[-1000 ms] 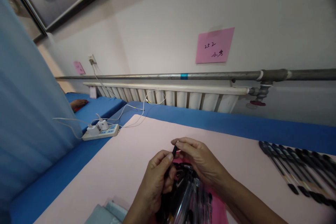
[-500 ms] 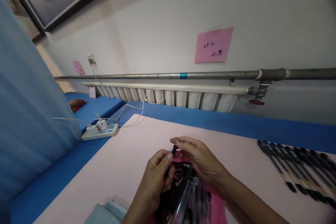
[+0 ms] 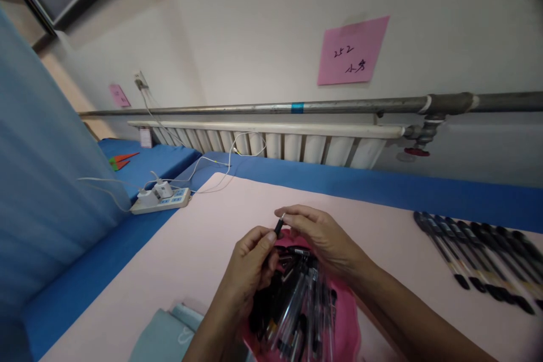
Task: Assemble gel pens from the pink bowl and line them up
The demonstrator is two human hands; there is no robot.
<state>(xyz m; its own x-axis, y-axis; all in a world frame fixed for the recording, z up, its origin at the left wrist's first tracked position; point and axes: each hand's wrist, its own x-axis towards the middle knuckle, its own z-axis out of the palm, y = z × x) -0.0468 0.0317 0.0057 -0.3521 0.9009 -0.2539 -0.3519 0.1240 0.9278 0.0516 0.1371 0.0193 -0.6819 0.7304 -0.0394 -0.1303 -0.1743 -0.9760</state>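
Observation:
Pinched in my left hand (image 3: 254, 257) is a slim black pen (image 3: 279, 226), tilted upward with a small silvery tip. My right hand (image 3: 324, 237) closes thumb and forefinger on that tip. Just under both hands sits a pink container (image 3: 348, 322), full of loose pen parts: clear barrels (image 3: 297, 300) and black pieces. The lower end of the pen is hidden in my left fingers.
Several black pens (image 3: 475, 254) lie in a row at the right on the pale pink sheet (image 3: 190, 254). A folded light-blue cloth (image 3: 163, 334) lies at the lower left. A power strip (image 3: 169, 201) with chargers and white cables stands near a blue curtain (image 3: 55, 169).
The view has tilted down slightly, showing more of the pink container. Both hands keep the same hold on the pen. Another person's hand has left the far blue table.

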